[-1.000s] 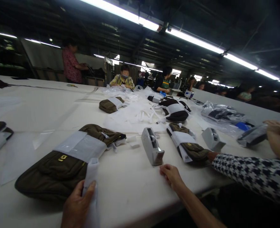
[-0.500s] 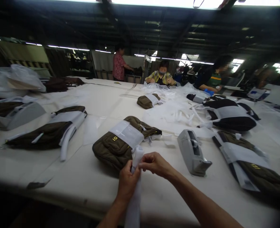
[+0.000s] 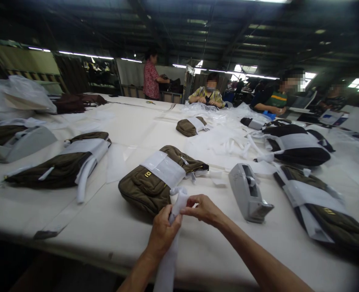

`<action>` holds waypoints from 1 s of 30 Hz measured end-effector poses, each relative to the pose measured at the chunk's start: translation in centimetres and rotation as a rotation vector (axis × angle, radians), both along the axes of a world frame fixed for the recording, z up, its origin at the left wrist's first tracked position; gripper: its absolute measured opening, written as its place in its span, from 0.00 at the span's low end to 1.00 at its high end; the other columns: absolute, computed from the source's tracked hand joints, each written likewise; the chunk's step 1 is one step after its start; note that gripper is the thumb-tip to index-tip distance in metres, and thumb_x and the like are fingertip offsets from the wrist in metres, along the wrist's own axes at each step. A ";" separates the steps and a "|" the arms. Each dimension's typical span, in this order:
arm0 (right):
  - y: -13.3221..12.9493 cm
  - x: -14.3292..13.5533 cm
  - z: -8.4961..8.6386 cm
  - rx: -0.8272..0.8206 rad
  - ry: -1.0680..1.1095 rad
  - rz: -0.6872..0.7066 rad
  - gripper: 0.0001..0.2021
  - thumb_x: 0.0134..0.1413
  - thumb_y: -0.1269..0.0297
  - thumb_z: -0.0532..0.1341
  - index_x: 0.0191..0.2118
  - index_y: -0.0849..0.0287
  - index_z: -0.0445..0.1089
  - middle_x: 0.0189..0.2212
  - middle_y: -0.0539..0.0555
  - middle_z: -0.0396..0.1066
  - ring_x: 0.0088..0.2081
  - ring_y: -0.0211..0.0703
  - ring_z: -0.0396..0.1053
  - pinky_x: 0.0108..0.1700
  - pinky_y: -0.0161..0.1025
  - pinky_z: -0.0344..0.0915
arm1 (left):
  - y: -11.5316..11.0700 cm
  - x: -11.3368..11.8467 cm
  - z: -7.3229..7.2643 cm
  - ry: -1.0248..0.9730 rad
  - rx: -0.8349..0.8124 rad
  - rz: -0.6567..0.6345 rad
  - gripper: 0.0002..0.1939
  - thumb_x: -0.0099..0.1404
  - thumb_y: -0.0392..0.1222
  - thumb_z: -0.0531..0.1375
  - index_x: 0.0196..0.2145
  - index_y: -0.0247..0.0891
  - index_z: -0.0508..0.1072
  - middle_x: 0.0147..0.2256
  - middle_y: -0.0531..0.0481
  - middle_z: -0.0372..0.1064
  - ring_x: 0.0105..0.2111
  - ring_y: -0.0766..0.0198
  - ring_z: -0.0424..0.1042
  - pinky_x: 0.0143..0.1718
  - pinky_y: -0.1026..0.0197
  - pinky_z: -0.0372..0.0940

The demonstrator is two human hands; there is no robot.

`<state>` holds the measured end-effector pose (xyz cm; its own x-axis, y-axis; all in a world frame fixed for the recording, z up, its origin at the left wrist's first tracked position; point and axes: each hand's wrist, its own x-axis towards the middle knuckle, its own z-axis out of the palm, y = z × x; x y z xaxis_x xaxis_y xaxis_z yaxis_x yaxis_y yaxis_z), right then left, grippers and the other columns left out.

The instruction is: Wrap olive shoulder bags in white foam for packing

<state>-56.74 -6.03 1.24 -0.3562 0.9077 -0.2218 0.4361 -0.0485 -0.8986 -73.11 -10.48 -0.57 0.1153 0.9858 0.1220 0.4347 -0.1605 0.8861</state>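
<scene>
An olive-brown bag [image 3: 143, 184] with a yellow emblem lies on the white table, a white band [image 3: 164, 167] wrapped around its middle. In front of it my left hand [image 3: 164, 227] is closed around a long white strip [image 3: 167, 259], which looks like soft wrapping foam or cloth. The strip's lower end hangs past the table's front edge. My right hand [image 3: 199, 209] pinches the upper part of the strip between thumb and fingers, close to the left hand. Near the bag's front edge the strip's top is bunched; whether it is joined to the bag I cannot tell.
A grey tape dispenser [image 3: 249, 194] stands right of my hands, another dispenser [image 3: 24, 144] at far left. Wrapped bags lie left [image 3: 60, 162], right [image 3: 322, 202] and farther back [image 3: 191, 126]. Several people work beyond the table, near clear plastic sheets [image 3: 204, 109].
My hands stay at almost the same spot, still on the strip; its upper part now leans slightly more to the right. The view has shifted a little. Across the table, co-workers' hands have moved.
</scene>
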 end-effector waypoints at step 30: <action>-1.9 -2.5 -0.8 0.037 0.311 -0.333 0.13 0.51 0.56 0.55 0.27 0.62 0.66 0.17 0.46 0.58 0.19 0.30 0.53 0.21 0.29 0.50 | 0.4 -0.5 -0.5 -0.328 -0.146 -0.069 0.16 0.61 0.49 0.54 0.42 0.36 0.66 0.35 0.50 0.68 0.37 0.61 0.66 0.37 0.64 0.61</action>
